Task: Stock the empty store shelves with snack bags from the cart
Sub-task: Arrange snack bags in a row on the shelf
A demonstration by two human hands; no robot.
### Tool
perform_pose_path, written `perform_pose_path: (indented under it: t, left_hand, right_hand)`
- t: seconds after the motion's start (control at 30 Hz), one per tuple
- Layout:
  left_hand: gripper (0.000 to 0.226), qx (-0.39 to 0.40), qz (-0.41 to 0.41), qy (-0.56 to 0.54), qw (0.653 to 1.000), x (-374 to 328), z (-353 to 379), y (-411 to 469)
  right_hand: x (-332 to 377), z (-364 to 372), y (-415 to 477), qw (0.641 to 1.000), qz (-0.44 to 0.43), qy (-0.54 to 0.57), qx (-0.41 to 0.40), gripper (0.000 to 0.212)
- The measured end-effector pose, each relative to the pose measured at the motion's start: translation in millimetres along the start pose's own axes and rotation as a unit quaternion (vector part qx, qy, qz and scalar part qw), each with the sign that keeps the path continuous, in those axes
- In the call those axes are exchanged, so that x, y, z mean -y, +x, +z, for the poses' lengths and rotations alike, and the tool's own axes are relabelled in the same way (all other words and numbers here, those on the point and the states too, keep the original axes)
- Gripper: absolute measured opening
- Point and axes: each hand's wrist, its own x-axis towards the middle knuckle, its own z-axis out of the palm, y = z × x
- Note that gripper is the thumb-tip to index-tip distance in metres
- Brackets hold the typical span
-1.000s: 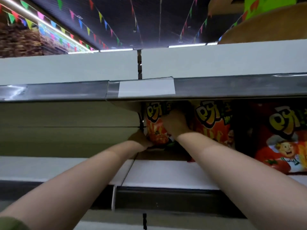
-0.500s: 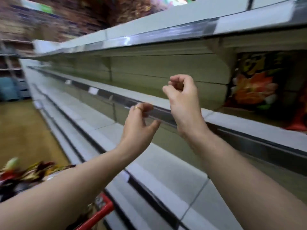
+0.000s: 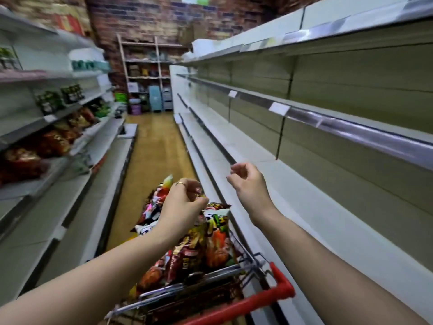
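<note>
Two hands over a cart of snack bags, beside the white shelves.
Head view: the left hand (image 3: pixel 185 205), a ring on one finger, is curled just above the snack bags (image 3: pixel 210 238) heaped in the red-handled cart (image 3: pixel 281 285). Its fingertips reach a bag's top edge, but I can't tell whether they pinch it. The right hand (image 3: pixel 250 186) hangs loosely curled, grasping nothing, over the shelves (image 3: pixel 328 207) on the right. Across the aisle, stocked shelves (image 3: pixel 54 141) carry more packets.

Red cart handle (image 3: pixel 283 287), red-orange snack bags (image 3: pixel 210 245), pale-grey shelves (image 3: pixel 328 207).
</note>
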Motion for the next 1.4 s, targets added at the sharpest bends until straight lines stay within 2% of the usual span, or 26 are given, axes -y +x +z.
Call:
perform_pose_path:
  t: [0.13,0.37,0.47,0.57,0.7,0.77,0.87,0.97,1.0,1.07,1.1,1.23,1.4]
  left_hand:
    - [0.028,0.001,-0.054,0.017,0.998,41.2,-22.4,26.1]
    - [0.074,0.088,-0.159,0.102,0.978,104.2,-15.9,43.3]
    - [0.085,0.107,-0.181,0.114,0.971,119.9,-1.4,49.0]
    - [0.09,0.102,-0.2,0.103,0.969,130.1,11.7,52.4]
    - [0.105,0.077,-0.211,0.123,0.967,137.7,26.4,53.7]
    - [0.095,0.063,-0.217,0.119,0.967,133.4,29.8,54.1]
    - [0.059,0.036,-0.23,0.092,0.968,122.2,27.0,54.9]
    - [0.073,0.016,-0.237,0.045,0.97,111.2,15.8,58.9]
    - [0.067,0.019,-0.227,0.017,0.974,103.8,10.1,60.5]
    - [0.036,0.028,-0.202,-0.036,0.978,89.1,-2.4,62.5]
    - [0.028,0.031,-0.185,-0.055,0.981,82.5,-7.6,64.0]
    - [0.024,0.01,-0.13,-0.116,0.985,52.9,-21.0,67.1]
    - [0.014,0.008,-0.13,-0.217,0.967,35.9,-29.9,74.2]
  right_hand:
    - [-35.1,46.4,26.2,0.997,0.05,-0.04,0.043,0.017]
    - [-91.9,77.4,57.6,0.981,0.14,-0.11,0.072,0.015]
    - [-108.6,80.0,69.3,0.976,0.166,-0.101,0.097,0.017]
    - [-122.3,83.7,77.1,0.969,0.185,-0.09,0.133,0.022]
    - [-136.4,89.3,84.9,0.96,0.205,-0.093,0.167,0.017]
    - [-139.9,89.4,88.2,0.958,0.208,-0.087,0.176,0.016]
    - [-142.0,86.8,92.6,0.959,0.201,-0.074,0.183,0.014]
    - [-137.1,81.6,97.5,0.962,0.194,-0.053,0.186,0.017]
    - [-133.7,79.5,98.6,0.961,0.196,-0.051,0.191,0.022]
    - [-126.0,75.9,101.9,0.955,0.211,-0.041,0.204,0.038]
    - [-121.0,74.2,103.5,0.952,0.22,-0.028,0.212,0.045]
    - [-94.6,66.9,109.0,0.943,0.237,0.083,0.221,0.049]
    - [-66.2,58.6,111.4,0.94,0.2,0.189,0.201,0.055]
